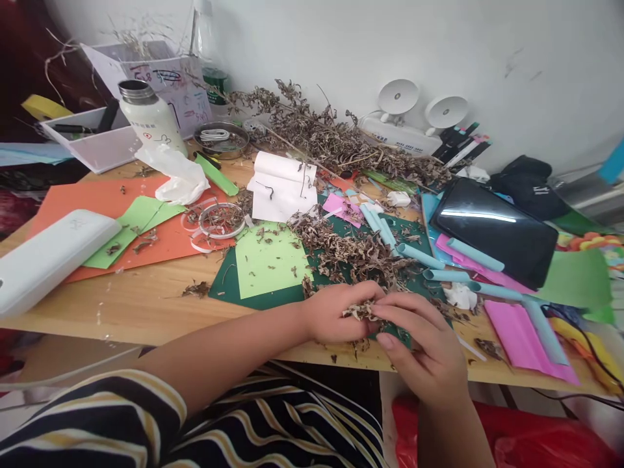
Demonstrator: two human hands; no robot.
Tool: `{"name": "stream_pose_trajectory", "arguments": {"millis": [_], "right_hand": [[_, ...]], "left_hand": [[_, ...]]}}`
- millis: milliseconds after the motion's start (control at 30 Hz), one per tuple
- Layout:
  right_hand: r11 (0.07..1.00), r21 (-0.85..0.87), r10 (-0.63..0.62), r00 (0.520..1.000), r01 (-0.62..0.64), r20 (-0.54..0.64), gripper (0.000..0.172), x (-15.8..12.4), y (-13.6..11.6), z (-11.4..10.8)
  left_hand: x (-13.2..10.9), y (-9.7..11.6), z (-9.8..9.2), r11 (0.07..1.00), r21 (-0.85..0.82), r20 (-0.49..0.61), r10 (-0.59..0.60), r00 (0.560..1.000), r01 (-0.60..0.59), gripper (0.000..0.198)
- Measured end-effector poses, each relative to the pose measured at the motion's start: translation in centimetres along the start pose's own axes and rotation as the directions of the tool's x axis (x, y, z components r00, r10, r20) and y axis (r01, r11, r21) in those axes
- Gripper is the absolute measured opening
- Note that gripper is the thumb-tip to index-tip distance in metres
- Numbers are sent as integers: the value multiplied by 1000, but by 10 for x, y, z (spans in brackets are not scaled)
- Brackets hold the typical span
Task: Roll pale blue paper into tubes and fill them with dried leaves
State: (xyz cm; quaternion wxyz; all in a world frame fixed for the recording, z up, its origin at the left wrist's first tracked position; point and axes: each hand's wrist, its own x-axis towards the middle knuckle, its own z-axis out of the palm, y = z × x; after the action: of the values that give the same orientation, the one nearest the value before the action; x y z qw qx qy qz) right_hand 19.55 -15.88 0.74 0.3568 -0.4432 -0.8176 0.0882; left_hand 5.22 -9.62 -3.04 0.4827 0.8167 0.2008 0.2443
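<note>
My left hand [336, 315] is closed around a small bunch of dried leaves [359, 312] near the table's front edge. Fingertips of my right hand [424, 338] touch the same leaves from the right, its thumb held apart below. Just behind both hands, a heap of brown, crumbled dried leaves [358, 250] lies on a dark green sheet [229, 279]. A light green paper square [270, 260], sprinkled with leaf bits, overlaps that sheet on the left. Long dried plant stalks with curled leaves [322, 133] lie along the wall.
At left are a white power bank [53, 260], orange paper [68, 201], and an uncapped white bottle [151, 117]. Rolled blue paper tubes [419, 255], a black tablet [494, 227] and pink paper [526, 338] occupy the right. A white router [400, 133] stands at the back.
</note>
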Motion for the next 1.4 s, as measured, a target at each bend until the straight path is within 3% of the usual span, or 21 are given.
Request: {"name": "stream_pose_trajectory", "arguments": {"millis": [133,300,533,633,767,900,967,1100,1267,1400], "right_hand": [[998,-12,-58,998,58,-20,25,-4,6,1],[978,-175,-113,993,114,18,24,-7,7,-2],[928,-369,50,965,51,259,16,4,-12,-17],[904,-425,133,925,33,355,25,10,-22,-21],[928,-369,108,906,56,409,22,7,-26,-25],[977,-209,26,955,37,294,17,-4,-17,-21],[994,-98,59,984,-43,171,20,-9,-11,-15],[987,21,156,988,-157,10,15,-12,-3,2],[986,41,169,974,-164,-150,15,-12,1,16],[989,47,145,970,-139,-193,17,-9,-2,20]], "left_hand": [[0,-6,2,999,-50,10,-10,1000,11,29],[0,-8,1,999,-41,-11,5,1000,-6,38],[1,-4,2,999,51,13,6,1000,-7,42],[2,-1,8,984,173,64,30,997,-41,42],[0,1,11,970,219,97,83,992,-103,38],[-2,1,4,991,79,83,100,992,-106,30],[-2,-1,0,994,-19,70,111,991,-110,29],[-1,-6,-3,974,-200,-3,107,994,-106,30],[-1,-6,-4,972,-205,-8,113,994,-112,30],[-1,-8,-5,970,-185,5,163,987,-159,30]]}}
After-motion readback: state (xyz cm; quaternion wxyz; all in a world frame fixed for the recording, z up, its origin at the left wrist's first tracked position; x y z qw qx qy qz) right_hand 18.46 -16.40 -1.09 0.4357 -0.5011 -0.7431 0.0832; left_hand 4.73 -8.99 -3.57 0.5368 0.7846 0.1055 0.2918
